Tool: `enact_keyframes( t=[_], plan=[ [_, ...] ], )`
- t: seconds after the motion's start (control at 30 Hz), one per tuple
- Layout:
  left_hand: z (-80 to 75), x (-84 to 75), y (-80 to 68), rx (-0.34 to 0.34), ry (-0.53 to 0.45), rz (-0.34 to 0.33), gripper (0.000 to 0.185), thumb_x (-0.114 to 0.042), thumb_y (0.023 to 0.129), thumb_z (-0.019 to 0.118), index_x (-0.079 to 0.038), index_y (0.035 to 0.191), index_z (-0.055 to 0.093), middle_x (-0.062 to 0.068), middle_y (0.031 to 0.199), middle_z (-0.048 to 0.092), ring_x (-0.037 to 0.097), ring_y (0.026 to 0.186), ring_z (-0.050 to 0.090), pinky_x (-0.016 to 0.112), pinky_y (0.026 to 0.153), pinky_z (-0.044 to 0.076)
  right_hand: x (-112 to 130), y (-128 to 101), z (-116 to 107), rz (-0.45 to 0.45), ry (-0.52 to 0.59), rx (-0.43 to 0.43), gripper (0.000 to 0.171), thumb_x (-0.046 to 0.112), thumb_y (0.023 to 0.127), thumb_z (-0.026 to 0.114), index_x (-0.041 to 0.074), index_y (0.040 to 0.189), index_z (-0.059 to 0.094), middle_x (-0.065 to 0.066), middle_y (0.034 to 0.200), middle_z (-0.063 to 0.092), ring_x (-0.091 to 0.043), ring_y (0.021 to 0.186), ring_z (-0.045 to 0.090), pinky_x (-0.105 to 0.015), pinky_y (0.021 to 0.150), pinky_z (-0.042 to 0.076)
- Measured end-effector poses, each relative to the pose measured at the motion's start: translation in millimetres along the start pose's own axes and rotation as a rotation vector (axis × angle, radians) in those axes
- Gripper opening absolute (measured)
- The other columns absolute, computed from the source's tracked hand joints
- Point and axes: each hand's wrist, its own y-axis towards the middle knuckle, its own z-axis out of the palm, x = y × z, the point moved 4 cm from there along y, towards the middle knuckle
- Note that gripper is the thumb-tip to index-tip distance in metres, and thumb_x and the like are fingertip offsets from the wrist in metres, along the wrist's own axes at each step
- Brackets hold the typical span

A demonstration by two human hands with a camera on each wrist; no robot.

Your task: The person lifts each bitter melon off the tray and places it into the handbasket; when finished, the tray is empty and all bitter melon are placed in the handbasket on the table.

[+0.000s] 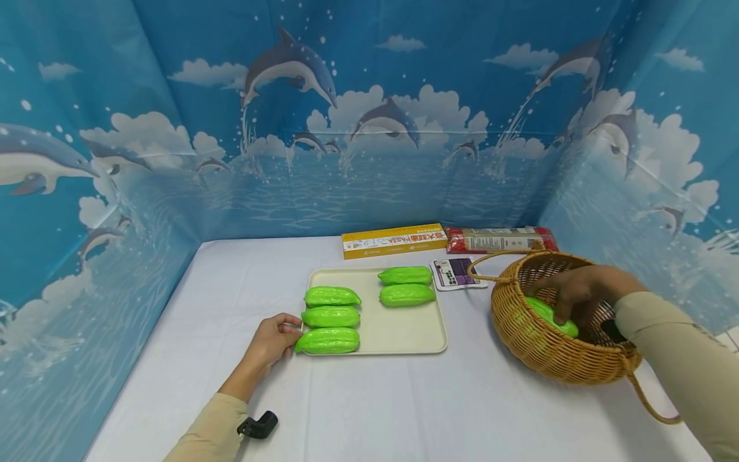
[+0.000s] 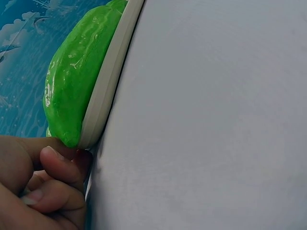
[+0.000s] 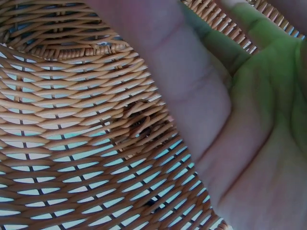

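Note:
In the head view, my right hand (image 1: 577,289) reaches into a wicker basket (image 1: 548,356) and grips a glossy green bitter melon (image 1: 551,316) there. The right wrist view shows the palm (image 3: 254,139) close to the woven wall, tinted green; the melon itself is hidden. My left hand (image 1: 274,340) holds the left edge of a cream tray (image 1: 404,333), its fingers curled at the corner beside the tip of the nearest bitter melon (image 2: 79,72). Three melons lie stacked in a column on the tray's left, and two melons (image 1: 407,295) on its back right.
Behind the tray lie a yellow pasta box (image 1: 394,241) and a red packet (image 1: 502,240). A purple-and-white packet (image 1: 457,273) sits between the tray and the basket. A handle (image 1: 649,401) of the basket sticks out toward the front. Blue dolphin-print curtains (image 1: 369,128) enclose the white table.

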Motion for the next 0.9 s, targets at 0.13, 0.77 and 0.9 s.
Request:
enact_keyframes(
  t=[0.13,0.77,0.9],
  plan=[
    [0.0,0.1,-0.3,0.002,-0.003,-0.003,0.021,-0.001,0.092,0.068,-0.001,0.113,0.066,0.009,0.089,0.063,0.014,0.060,0.052,0.025,0.049,0.042,-0.6,1.7,-0.1,-0.006,-0.008,0.002,0.092,-0.005,0.087,0.071,0.007,0.162,0.019,-0.006,0.076,0.054,-0.013,0.057,0.043,-0.031,0.059,0.046],
    [-0.1,-1.5,-1.1,-0.008,0.009,-0.023,0.021,-0.004,0.092,0.070,-0.003,0.113,0.067,0.008,0.090,0.063,0.013,0.059,0.052,0.024,0.049,0.043,15.3,-12.6,-13.8,-0.094,-0.048,-0.050,0.060,0.003,0.093,0.068,-0.001,0.141,0.033,-0.015,0.099,0.059,-0.020,0.073,0.055,-0.039,0.065,0.053],
    [0.0,-1.6,-1.5,-0.008,0.009,-0.026,0.021,-0.003,0.092,0.069,-0.003,0.113,0.067,0.008,0.089,0.062,0.013,0.060,0.052,0.024,0.049,0.043,25.4,-28.6,-19.8,-0.213,-0.015,-0.084,0.019,-0.002,0.096,0.055,-0.005,0.109,0.041,-0.007,0.078,0.048,-0.015,0.061,0.041,-0.034,0.057,0.043]
  ],
)
